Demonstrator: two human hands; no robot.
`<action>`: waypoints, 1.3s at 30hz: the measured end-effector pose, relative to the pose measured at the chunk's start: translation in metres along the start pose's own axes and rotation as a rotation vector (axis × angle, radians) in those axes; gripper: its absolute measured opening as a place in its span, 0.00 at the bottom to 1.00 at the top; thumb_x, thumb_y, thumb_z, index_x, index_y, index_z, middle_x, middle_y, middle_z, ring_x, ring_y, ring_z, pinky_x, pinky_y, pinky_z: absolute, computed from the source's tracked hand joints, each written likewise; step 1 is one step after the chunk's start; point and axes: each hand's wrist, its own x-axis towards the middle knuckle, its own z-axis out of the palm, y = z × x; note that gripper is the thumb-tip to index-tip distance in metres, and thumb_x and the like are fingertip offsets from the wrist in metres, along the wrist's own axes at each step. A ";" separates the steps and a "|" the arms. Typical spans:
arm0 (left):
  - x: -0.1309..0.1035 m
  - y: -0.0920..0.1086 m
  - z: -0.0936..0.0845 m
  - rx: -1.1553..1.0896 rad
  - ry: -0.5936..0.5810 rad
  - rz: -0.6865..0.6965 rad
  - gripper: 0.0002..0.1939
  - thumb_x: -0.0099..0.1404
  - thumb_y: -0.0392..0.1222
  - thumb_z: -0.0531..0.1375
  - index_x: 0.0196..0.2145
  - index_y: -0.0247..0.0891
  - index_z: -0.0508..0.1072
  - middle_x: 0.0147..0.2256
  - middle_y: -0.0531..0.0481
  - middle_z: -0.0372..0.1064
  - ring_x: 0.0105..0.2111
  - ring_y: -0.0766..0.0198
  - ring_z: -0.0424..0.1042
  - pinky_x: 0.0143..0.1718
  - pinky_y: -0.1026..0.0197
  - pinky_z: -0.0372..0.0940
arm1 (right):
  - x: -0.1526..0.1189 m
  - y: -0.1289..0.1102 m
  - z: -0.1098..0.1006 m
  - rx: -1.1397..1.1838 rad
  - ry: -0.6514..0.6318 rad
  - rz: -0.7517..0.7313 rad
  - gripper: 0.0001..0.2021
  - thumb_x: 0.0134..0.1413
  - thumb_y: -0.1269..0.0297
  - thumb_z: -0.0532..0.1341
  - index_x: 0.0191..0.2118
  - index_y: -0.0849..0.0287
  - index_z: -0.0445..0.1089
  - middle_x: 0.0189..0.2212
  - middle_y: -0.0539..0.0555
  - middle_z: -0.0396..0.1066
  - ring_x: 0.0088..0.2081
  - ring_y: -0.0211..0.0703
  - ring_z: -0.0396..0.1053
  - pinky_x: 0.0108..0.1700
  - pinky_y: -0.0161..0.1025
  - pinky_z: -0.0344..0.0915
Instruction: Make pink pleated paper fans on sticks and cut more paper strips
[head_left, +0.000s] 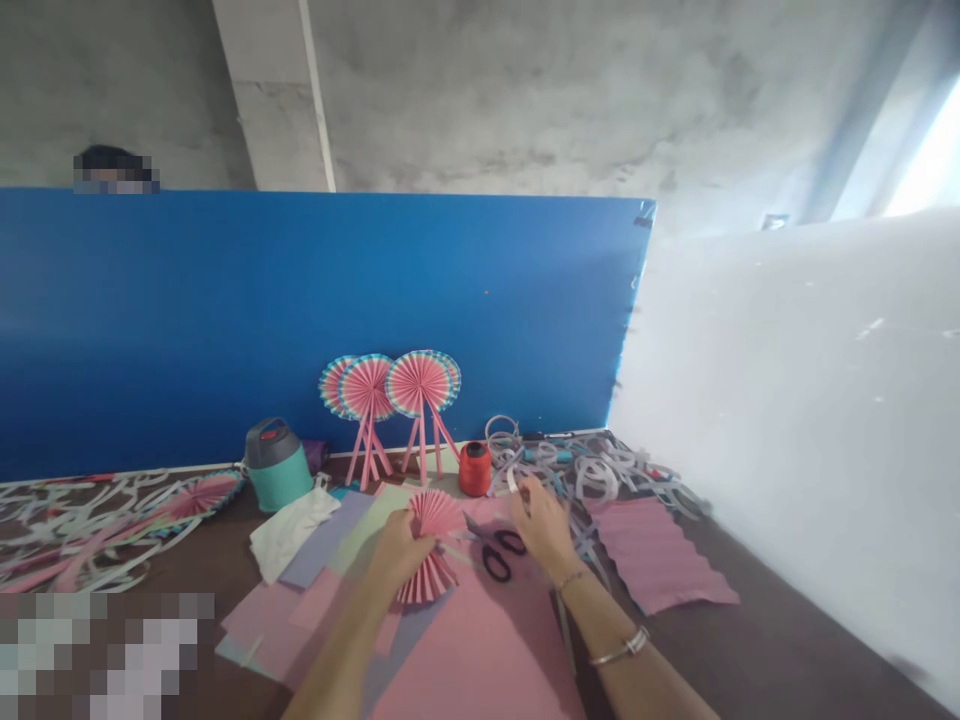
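My left hand is closed around the pinched middle of a pink pleated paper fan, whose folds spread out above and below the fingers. My right hand is raised over the strips to the right, fingers pinched at a curled white strip. Between both hands, black-handled scissors lie on a large pink paper sheet, their blades pointing toward the fan. A red spool of thread stands just beyond them.
Finished pink fans on sticks lean against a blue partition. A teal bottle, white cloth and coloured sheets lie left. Tangled strips and creased pink paper lie right, beside a white wall.
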 end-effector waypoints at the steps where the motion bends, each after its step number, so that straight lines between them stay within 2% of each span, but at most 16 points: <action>1: 0.000 -0.001 0.001 0.034 0.037 -0.003 0.15 0.51 0.36 0.58 0.39 0.35 0.71 0.47 0.38 0.70 0.50 0.49 0.66 0.48 0.56 0.60 | 0.000 -0.003 0.001 0.102 0.011 -0.058 0.08 0.57 0.68 0.50 0.35 0.58 0.66 0.27 0.54 0.72 0.32 0.45 0.69 0.39 0.40 0.59; 4: 0.001 -0.002 0.006 0.094 0.254 0.080 0.27 0.51 0.34 0.58 0.51 0.31 0.65 0.56 0.32 0.59 0.58 0.44 0.56 0.55 0.47 0.54 | -0.006 -0.013 0.002 0.270 0.037 -0.211 0.10 0.61 0.65 0.47 0.37 0.58 0.64 0.26 0.53 0.71 0.29 0.43 0.68 0.37 0.40 0.59; 6: -0.001 0.002 0.009 0.086 0.405 0.297 0.27 0.54 0.32 0.55 0.53 0.33 0.64 0.55 0.34 0.61 0.57 0.47 0.58 0.55 0.46 0.54 | -0.012 -0.020 0.002 0.288 0.043 -0.251 0.10 0.62 0.64 0.47 0.37 0.57 0.64 0.29 0.54 0.71 0.30 0.43 0.68 0.38 0.41 0.59; 7: -0.004 0.005 0.010 0.059 0.441 0.436 0.25 0.56 0.32 0.54 0.53 0.35 0.65 0.52 0.37 0.65 0.54 0.50 0.61 0.54 0.47 0.56 | -0.014 -0.024 0.002 0.297 0.029 -0.261 0.10 0.62 0.63 0.47 0.38 0.57 0.64 0.30 0.54 0.71 0.31 0.43 0.68 0.38 0.41 0.60; 9: -0.011 0.014 0.012 0.010 0.439 0.665 0.19 0.61 0.34 0.52 0.50 0.39 0.68 0.46 0.43 0.70 0.48 0.54 0.67 0.51 0.50 0.61 | -0.019 -0.030 0.003 0.333 -0.020 -0.281 0.10 0.62 0.64 0.47 0.41 0.57 0.64 0.33 0.55 0.71 0.34 0.44 0.68 0.39 0.41 0.60; 11: -0.019 0.023 0.013 0.011 0.397 0.749 0.17 0.63 0.35 0.52 0.49 0.40 0.69 0.43 0.44 0.71 0.46 0.56 0.68 0.49 0.51 0.63 | -0.023 -0.034 0.003 0.378 -0.057 -0.291 0.10 0.61 0.66 0.48 0.43 0.57 0.63 0.36 0.56 0.71 0.36 0.45 0.68 0.40 0.41 0.61; 13: -0.025 0.029 0.013 0.039 0.378 0.786 0.18 0.63 0.34 0.54 0.50 0.42 0.69 0.45 0.44 0.70 0.47 0.55 0.67 0.49 0.50 0.63 | -0.024 -0.037 0.004 0.410 -0.075 -0.297 0.10 0.59 0.67 0.49 0.43 0.58 0.63 0.37 0.56 0.71 0.37 0.45 0.68 0.40 0.41 0.61; 16: -0.028 0.032 0.012 0.070 0.325 0.787 0.19 0.62 0.34 0.55 0.51 0.44 0.69 0.50 0.44 0.68 0.50 0.52 0.65 0.50 0.47 0.61 | -0.024 -0.040 0.002 0.436 -0.106 -0.342 0.10 0.57 0.70 0.50 0.42 0.58 0.64 0.36 0.55 0.72 0.37 0.45 0.67 0.40 0.41 0.60; 20: -0.024 0.028 0.015 -0.056 0.162 0.741 0.15 0.64 0.37 0.54 0.47 0.44 0.72 0.43 0.46 0.74 0.44 0.55 0.70 0.47 0.49 0.64 | -0.023 -0.042 -0.004 0.465 -0.077 -0.416 0.10 0.56 0.71 0.49 0.39 0.57 0.66 0.33 0.54 0.71 0.35 0.44 0.67 0.40 0.41 0.58; 22: -0.021 0.027 0.018 -0.191 0.128 0.638 0.13 0.63 0.40 0.55 0.45 0.43 0.74 0.40 0.46 0.74 0.41 0.56 0.72 0.43 0.53 0.67 | -0.023 -0.044 -0.010 0.445 0.018 -0.411 0.09 0.57 0.69 0.50 0.41 0.58 0.65 0.36 0.56 0.70 0.39 0.46 0.66 0.42 0.42 0.58; 25: -0.018 0.029 0.022 -0.486 0.126 0.408 0.14 0.59 0.44 0.58 0.43 0.40 0.75 0.36 0.46 0.74 0.33 0.59 0.73 0.34 0.58 0.70 | -0.024 -0.050 -0.019 0.390 0.137 -0.417 0.10 0.57 0.67 0.52 0.44 0.60 0.64 0.41 0.59 0.67 0.44 0.49 0.63 0.45 0.44 0.56; 28: -0.017 0.035 0.020 -0.818 0.084 0.217 0.20 0.53 0.47 0.63 0.43 0.37 0.74 0.29 0.50 0.72 0.28 0.61 0.72 0.28 0.60 0.70 | -0.025 -0.056 -0.022 0.326 0.063 -0.502 0.06 0.55 0.65 0.55 0.38 0.58 0.65 0.36 0.56 0.68 0.39 0.47 0.63 0.42 0.43 0.54; 31: -0.020 0.042 0.014 -1.003 0.032 0.122 0.23 0.49 0.48 0.66 0.42 0.36 0.74 0.26 0.53 0.70 0.27 0.62 0.72 0.29 0.60 0.71 | -0.026 -0.058 -0.016 0.260 -0.040 -0.555 0.06 0.56 0.62 0.57 0.34 0.58 0.66 0.32 0.54 0.70 0.36 0.45 0.64 0.42 0.42 0.53; 36: -0.021 0.043 0.011 -1.001 0.017 0.096 0.19 0.50 0.48 0.64 0.39 0.35 0.73 0.27 0.52 0.70 0.26 0.65 0.72 0.30 0.60 0.71 | -0.023 -0.054 -0.008 0.219 -0.062 -0.562 0.14 0.62 0.70 0.47 0.27 0.58 0.64 0.22 0.50 0.68 0.29 0.39 0.64 0.46 0.41 0.51; 39: -0.018 0.037 0.012 -0.935 0.037 0.140 0.15 0.52 0.47 0.63 0.35 0.35 0.72 0.26 0.52 0.70 0.25 0.65 0.71 0.30 0.61 0.70 | -0.022 -0.051 -0.007 0.247 -0.051 -0.551 0.13 0.62 0.71 0.47 0.28 0.58 0.63 0.23 0.49 0.68 0.28 0.38 0.65 0.49 0.41 0.50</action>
